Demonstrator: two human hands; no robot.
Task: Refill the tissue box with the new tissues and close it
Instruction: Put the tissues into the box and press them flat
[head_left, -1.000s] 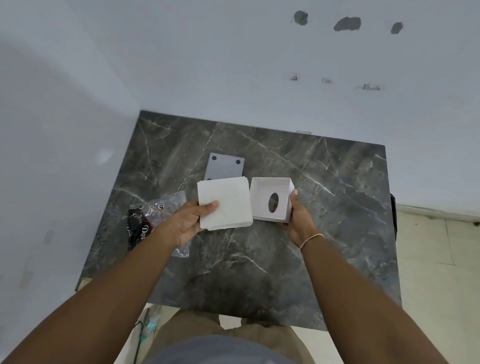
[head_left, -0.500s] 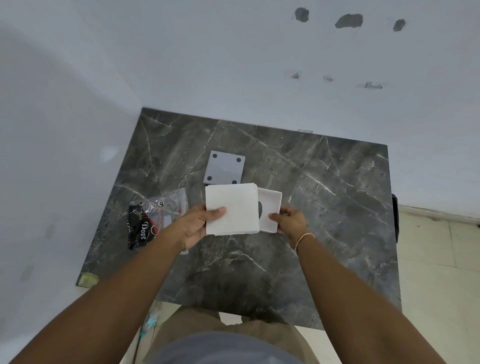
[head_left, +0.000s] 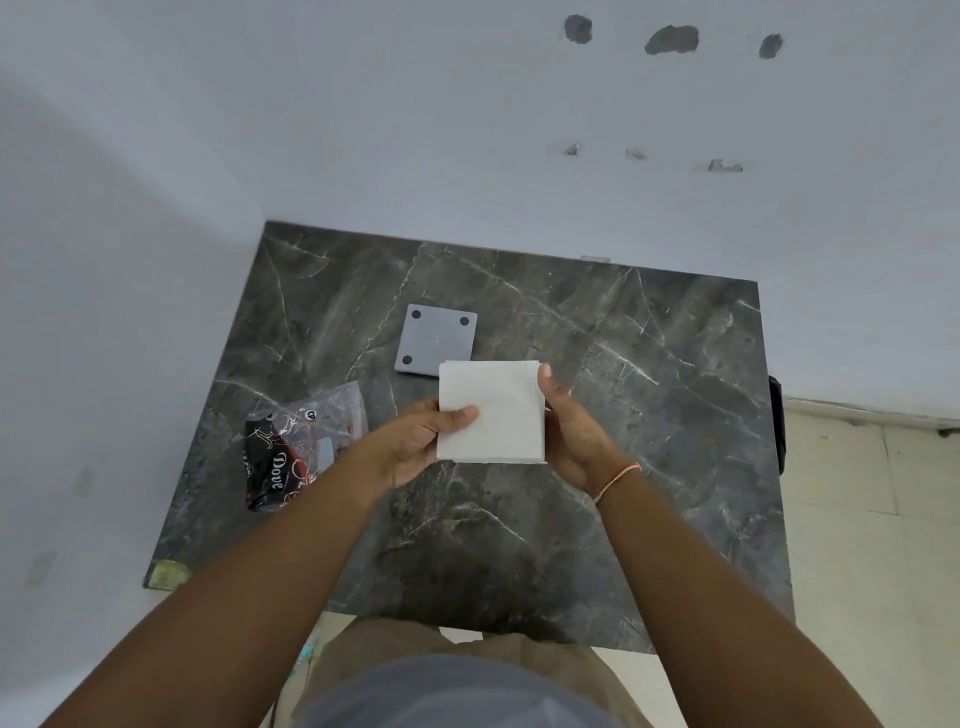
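The bench is a dark grey slab with pale marble-like veins, set into a corner between two white walls. Toward its far middle a flat grey square lid lies on the surface, with dark round dots at the three corners that show; its near right corner is hidden. Near the left edge lies a crumpled clear plastic wrapper with a black printed part. A small yellowish patch marks the bench's near left corner.
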